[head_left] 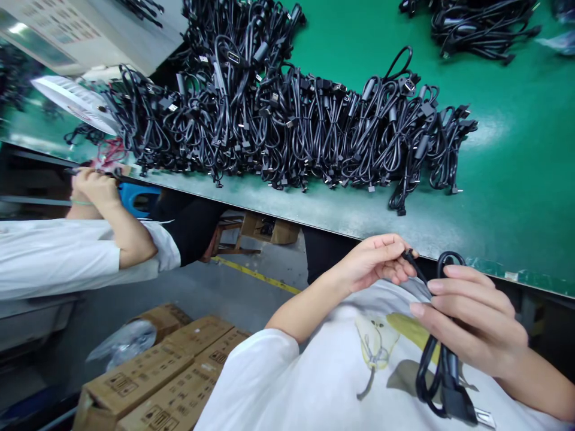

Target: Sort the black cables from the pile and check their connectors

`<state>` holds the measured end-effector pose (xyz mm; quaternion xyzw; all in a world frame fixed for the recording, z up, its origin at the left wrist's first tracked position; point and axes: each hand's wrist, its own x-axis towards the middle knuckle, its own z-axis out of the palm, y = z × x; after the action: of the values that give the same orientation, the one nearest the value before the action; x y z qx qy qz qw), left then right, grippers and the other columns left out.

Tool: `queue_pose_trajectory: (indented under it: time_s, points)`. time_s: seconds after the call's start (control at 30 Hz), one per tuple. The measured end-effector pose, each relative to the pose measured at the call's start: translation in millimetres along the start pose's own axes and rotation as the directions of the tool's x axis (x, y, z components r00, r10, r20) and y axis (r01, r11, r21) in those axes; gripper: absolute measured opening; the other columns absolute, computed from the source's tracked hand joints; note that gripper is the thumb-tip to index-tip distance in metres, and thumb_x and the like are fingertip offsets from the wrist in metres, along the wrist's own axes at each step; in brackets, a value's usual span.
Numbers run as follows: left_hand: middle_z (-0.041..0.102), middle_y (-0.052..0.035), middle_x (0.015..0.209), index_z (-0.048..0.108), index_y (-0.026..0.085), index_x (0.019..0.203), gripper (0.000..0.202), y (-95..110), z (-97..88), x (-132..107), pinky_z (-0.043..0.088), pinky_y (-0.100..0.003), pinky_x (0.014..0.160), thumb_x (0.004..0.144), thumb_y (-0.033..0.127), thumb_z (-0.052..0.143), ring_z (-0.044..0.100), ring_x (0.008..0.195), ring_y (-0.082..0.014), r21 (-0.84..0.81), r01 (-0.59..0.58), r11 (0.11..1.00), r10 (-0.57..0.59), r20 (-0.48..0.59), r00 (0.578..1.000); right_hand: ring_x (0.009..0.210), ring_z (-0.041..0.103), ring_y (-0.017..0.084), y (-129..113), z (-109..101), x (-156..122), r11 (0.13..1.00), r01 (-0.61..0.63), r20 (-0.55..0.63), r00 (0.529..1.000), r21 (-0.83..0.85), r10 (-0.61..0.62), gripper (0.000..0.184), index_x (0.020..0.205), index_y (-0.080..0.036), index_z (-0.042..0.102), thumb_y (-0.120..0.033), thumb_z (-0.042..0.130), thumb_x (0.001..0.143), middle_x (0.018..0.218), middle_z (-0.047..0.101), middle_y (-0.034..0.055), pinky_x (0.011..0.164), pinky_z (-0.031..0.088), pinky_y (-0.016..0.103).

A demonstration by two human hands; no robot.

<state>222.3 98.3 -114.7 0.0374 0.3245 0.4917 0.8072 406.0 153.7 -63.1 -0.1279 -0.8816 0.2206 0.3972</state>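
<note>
One co-worker (94,251), far left. Cardboard boxes (148,365), at least three, on the floor. One big heap of black cables (314,120), too many to count, on one green table (516,179). Left hand (384,262): thumb and fingers pinched on one end of one black cable (450,374), before white shirt (314,383). Right hand (476,317): fingers clamped around it, hiding its middle. Second heap (480,27), upper right.

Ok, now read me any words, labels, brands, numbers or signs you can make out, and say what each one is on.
No words or numbers read clearly enough to quote.
Cardboard cartons: boxed pictograms and printed lines, too blurred to read.
White machine: rows of print, too small and blurred.
Held black cable: no lettering can be made out.
</note>
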Motion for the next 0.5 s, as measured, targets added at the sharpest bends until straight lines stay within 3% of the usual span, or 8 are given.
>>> queue_pose_trajectory:
  time_s: [0.1, 0.2, 0.27, 0.33, 0.4, 0.5]
  points:
    - [0.074, -0.0033, 0.067, 0.070, 0.012, 0.090, 0.048, 0.0, 2.4, -0.4, 0.052, -0.014, 0.051, 0.072, 0.052, 0.090, 0.066, 0.051, -0.0081, -0.004, -0.033, 0.999, 0.033, -0.012, 0.999, 0.080, 0.071, 0.018, 6.9, 2.6, -2.2, 0.996, 0.084, -0.029, 0.996, 0.044, -0.082, 0.023, 0.086, -0.025, 0.073, -0.003, 0.069, 0.090, 0.081, 0.069, -0.0008, 0.094, 0.064, 0.039]
    - [0.076, -0.0032, 0.072, 0.070, 0.014, 0.094, 0.048, 0.5, 5.8, -1.2, 0.054, -0.015, 0.055, 0.073, 0.052, 0.089, 0.069, 0.058, -0.0090, 0.033, -0.189, 0.981, 0.191, -0.063, 0.980, 0.082, 0.071, 0.019, 18.1, 13.4, -7.3, 0.972, -0.098, -0.123, 0.984, 0.213, 0.126, 0.020, 0.090, -0.024, 0.072, -0.007, 0.064, 0.093, 0.085, 0.069, 0.0009, 0.092, 0.063, 0.046]
    - [0.077, -0.0030, 0.075, 0.069, 0.015, 0.095, 0.046, -0.5, 7.3, -1.0, 0.054, -0.016, 0.057, 0.075, 0.052, 0.088, 0.071, 0.062, -0.0098, 0.092, -0.306, 0.948, 0.315, -0.106, 0.943, 0.079, 0.068, 0.019, 25.0, 24.1, -9.6, 0.877, -0.237, -0.206, 0.916, 0.418, 0.346, 0.016, 0.093, -0.026, 0.071, -0.013, 0.062, 0.096, 0.084, 0.065, 0.0010, 0.089, 0.062, 0.047]
    - [0.077, -0.0026, 0.076, 0.070, 0.015, 0.094, 0.045, -3.0, 8.0, 0.1, 0.053, -0.017, 0.057, 0.075, 0.052, 0.089, 0.071, 0.062, -0.0103, 0.167, -0.369, 0.914, 0.392, -0.132, 0.911, 0.080, 0.065, 0.020, 29.8, 34.2, -10.4, 0.730, -0.311, -0.203, 0.828, 0.609, 0.522, 0.013, 0.093, -0.026, 0.070, -0.018, 0.062, 0.098, 0.083, 0.061, 0.0018, 0.088, 0.059, 0.046]
    - [0.076, -0.0025, 0.075, 0.070, 0.015, 0.092, 0.045, -5.9, 8.9, 1.3, 0.052, -0.018, 0.056, 0.074, 0.052, 0.089, 0.069, 0.062, -0.0105, 0.228, -0.388, 0.893, 0.423, -0.137, 0.896, 0.082, 0.063, 0.021, 32.0, 41.0, -10.3, 0.605, -0.341, -0.146, 0.778, 0.719, 0.611, 0.010, 0.093, -0.026, 0.070, -0.020, 0.063, 0.098, 0.083, 0.059, 0.0025, 0.088, 0.056, 0.044]
    - [0.075, -0.0025, 0.076, 0.071, 0.016, 0.091, 0.045, -8.1, 11.6, 1.6, 0.052, -0.021, 0.056, 0.074, 0.054, 0.088, 0.068, 0.062, -0.0109, 0.272, -0.410, 0.871, 0.454, -0.125, 0.882, 0.078, 0.059, 0.020, 31.1, 44.6, -9.1, 0.496, -0.343, -0.090, 0.746, 0.798, 0.659, 0.009, 0.094, -0.026, 0.071, -0.021, 0.064, 0.097, 0.081, 0.056, 0.0016, 0.089, 0.054, 0.042]
